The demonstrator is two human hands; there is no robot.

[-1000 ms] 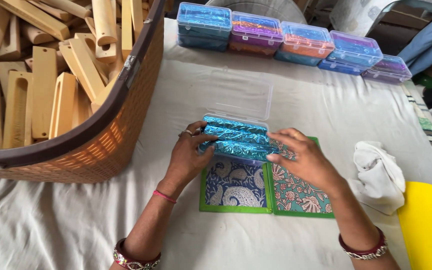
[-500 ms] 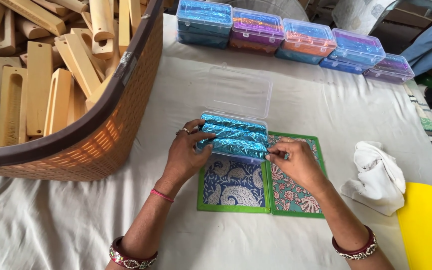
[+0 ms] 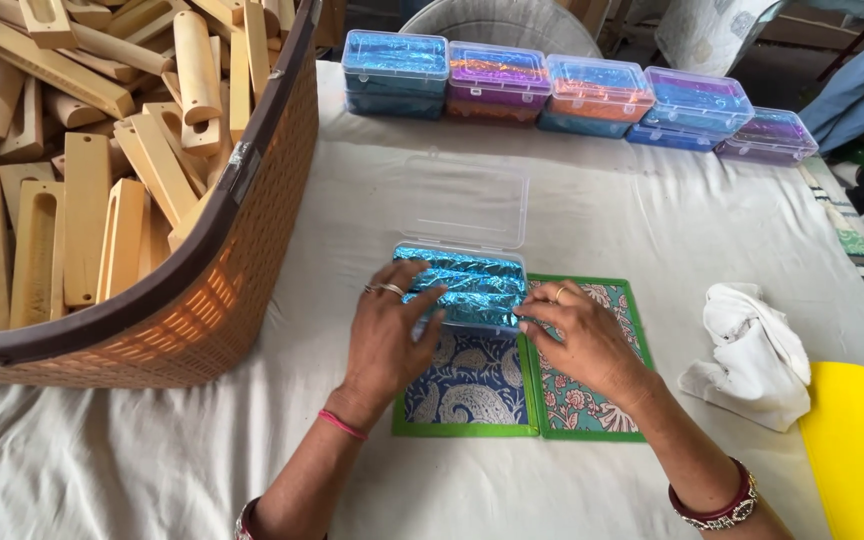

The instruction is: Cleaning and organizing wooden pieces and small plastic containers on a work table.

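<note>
A clear plastic box (image 3: 462,205) lies open in the middle of the white cloth, its lid tipped back. Shiny blue foil-wrapped sticks (image 3: 472,285) fill its base. My left hand (image 3: 387,335) rests flat on the left part of the foil sticks, fingers apart. My right hand (image 3: 582,340) touches the right end of the sticks with its fingertips. Under both hands lie two green-edged patterned cards, a blue one (image 3: 467,385) and a red-flowered one (image 3: 587,400).
A big woven basket (image 3: 222,290) of pale wooden holders (image 3: 82,180) stands at the left. A row of closed plastic boxes (image 3: 572,95) with coloured foil lines the far edge. A crumpled white rag (image 3: 752,350) and a yellow object (image 3: 857,450) sit at the right.
The box lid, resting over the foil sticks before, now stands open behind the box. Both hands stay on the blue foil sticks, shifted slightly.
</note>
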